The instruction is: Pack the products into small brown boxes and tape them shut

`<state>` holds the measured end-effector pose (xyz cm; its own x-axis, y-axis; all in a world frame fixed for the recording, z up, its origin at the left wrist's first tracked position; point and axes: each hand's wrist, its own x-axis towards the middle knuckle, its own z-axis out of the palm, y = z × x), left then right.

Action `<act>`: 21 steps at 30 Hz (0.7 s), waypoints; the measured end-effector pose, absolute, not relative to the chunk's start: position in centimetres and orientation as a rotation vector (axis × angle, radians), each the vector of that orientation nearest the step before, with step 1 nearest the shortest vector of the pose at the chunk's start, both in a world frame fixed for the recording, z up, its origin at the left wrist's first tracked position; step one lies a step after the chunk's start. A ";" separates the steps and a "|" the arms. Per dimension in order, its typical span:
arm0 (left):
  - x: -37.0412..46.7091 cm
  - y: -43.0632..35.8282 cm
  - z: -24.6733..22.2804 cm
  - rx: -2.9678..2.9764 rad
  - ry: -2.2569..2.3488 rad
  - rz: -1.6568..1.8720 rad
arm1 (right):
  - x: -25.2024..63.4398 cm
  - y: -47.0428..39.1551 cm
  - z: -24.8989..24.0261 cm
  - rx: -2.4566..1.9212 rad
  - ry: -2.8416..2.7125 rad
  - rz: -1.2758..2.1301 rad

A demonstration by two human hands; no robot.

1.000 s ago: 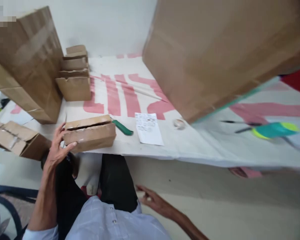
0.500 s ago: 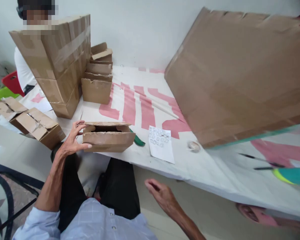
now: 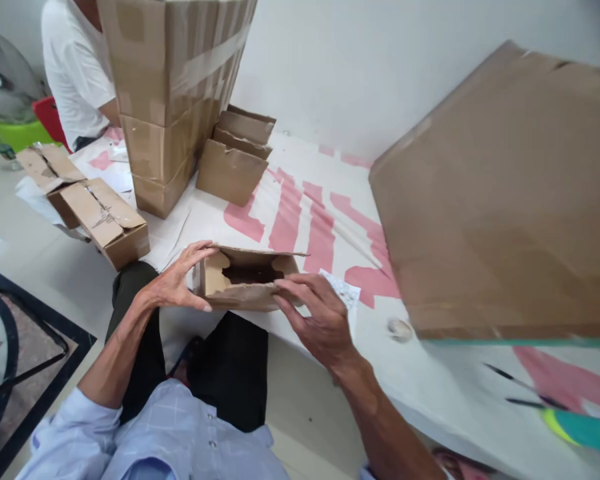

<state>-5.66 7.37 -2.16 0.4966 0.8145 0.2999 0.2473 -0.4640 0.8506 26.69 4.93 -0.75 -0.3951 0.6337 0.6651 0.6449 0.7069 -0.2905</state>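
A small open cardboard box [image 3: 245, 298] stands at the near edge of the table, its top flaps parted and its dark inside showing. My left hand [image 3: 180, 283] grips its left end, thumb at the front and fingers at the back. With thumb and fingers, my right hand [image 3: 323, 317] pinches the right part of the front flap. Partly behind my right hand lies a white paper sheet [image 3: 353, 293] with small drawn shapes.
Tall stacked cartons [image 3: 143, 147] and open boxes [image 3: 233, 170] stand at the back left. Closed boxes [image 3: 105, 213] sit at the left. A large cardboard carton [image 3: 495, 200] fills the right, near a tape roll [image 3: 399, 329]. A person in a white shirt [image 3: 75, 73] sits beyond.
My right hand has come up from below the table edge and taken hold of the box's front flap. The box's flaps are wider apart. The view has shifted.
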 end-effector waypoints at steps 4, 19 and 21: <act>-5.0 7.4 -3.4 1.966 0.790 0.942 | 27.8 2.4 -1.1 -0.969 -2.083 0.024; -3.7 7.0 -1.3 1.968 1.079 0.864 | 23.7 -0.9 -1.6 -0.976 -2.269 -0.096; -3.0 7.4 -0.8 2.019 1.128 0.842 | 23.8 -0.4 -1.1 -0.946 -2.295 0.019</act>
